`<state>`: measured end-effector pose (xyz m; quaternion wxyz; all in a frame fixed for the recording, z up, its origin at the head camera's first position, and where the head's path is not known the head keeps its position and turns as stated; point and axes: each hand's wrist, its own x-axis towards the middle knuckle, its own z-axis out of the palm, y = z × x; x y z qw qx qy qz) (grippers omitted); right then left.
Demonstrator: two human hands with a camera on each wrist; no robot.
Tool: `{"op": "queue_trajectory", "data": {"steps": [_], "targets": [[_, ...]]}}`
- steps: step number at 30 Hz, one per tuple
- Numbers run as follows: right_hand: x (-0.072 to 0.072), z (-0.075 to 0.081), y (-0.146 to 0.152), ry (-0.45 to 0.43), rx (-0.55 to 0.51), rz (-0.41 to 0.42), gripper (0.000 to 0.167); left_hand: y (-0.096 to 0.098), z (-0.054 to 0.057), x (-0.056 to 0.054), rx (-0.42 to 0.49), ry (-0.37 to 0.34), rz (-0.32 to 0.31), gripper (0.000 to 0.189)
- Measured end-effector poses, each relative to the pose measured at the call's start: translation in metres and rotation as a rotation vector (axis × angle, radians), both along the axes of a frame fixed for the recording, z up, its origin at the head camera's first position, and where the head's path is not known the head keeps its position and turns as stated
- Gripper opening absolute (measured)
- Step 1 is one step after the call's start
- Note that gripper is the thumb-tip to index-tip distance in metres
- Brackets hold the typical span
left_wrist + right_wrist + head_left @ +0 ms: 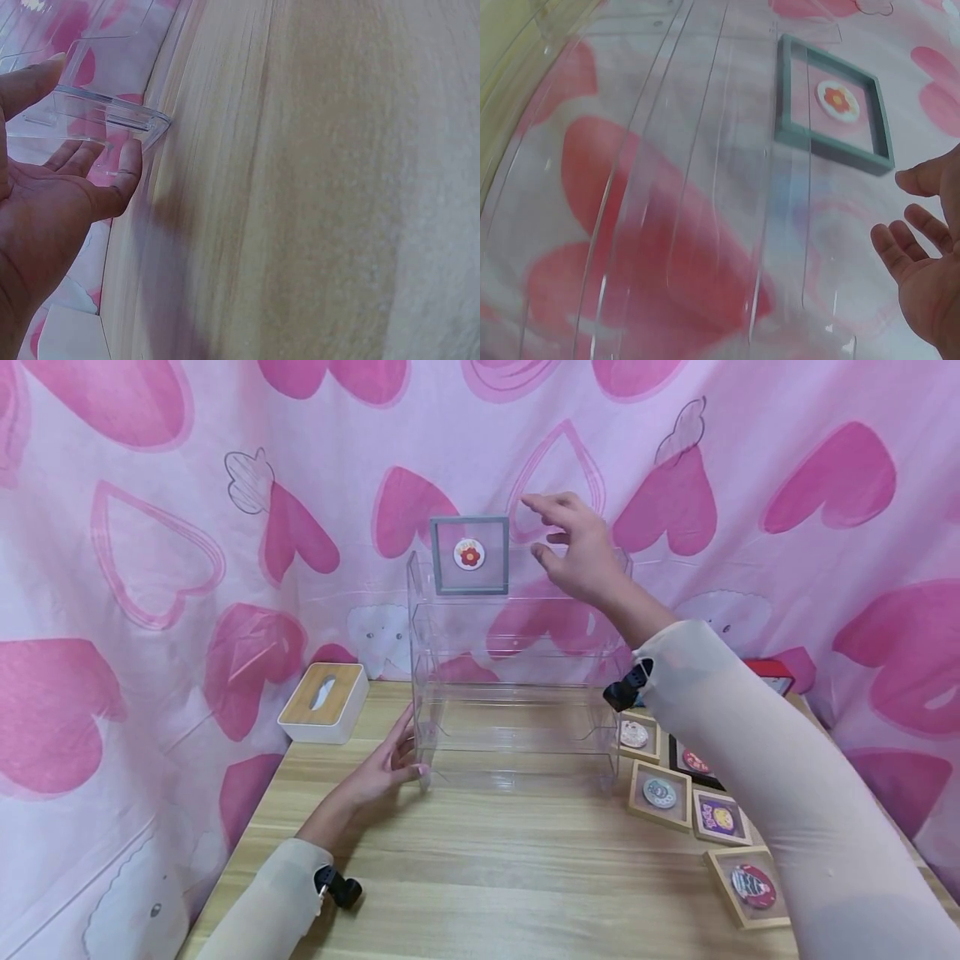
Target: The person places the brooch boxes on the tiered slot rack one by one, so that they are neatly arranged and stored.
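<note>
A clear acrylic tiered display rack [517,750] stands upright on the wooden table. On its top tier, toward the left, a grey-green square frame [495,592] holds a round white badge [469,554] with a red flower. My left hand [375,774] holds the rack's lower left side; in the left wrist view the thumb [34,86] is on one side of the clear panel and the fingers are on the other. To the right of the frame, my right hand [581,547] is raised with relaxed fingers, apart from it and holding nothing.
A white tissue box [313,700] with a wooden lid sits left of the rack. Several wood-rimmed badge frames [660,793] and a black one [693,762] lie at the right, partly behind my right sleeve. A pink heart-print curtain [300,410] hangs behind the table.
</note>
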<state>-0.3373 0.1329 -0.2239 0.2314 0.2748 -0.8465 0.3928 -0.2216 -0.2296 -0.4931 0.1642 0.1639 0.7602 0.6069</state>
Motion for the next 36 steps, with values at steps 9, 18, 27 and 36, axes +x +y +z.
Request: {"op": "queue_trajectory", "data": {"steps": [9,18,27,36], "targets": [[0.014,0.0,0.043,0.032,0.036,-0.037,0.059,-0.002,-0.002,0.0,0.019,0.029,-0.006,0.113],[0.039,-0.016,0.095,0.053,0.098,-0.14,0.062,-0.002,-0.002,0.001,0.027,0.05,-0.001,0.115],[0.056,-0.05,0.159,-0.042,0.123,-0.221,0.064,-0.004,-0.003,0.003,0.013,0.046,0.01,0.115],[0.073,-0.089,0.217,-0.165,0.232,-0.233,0.064,-0.006,-0.005,0.002,0.008,0.056,0.007,0.114]]}}
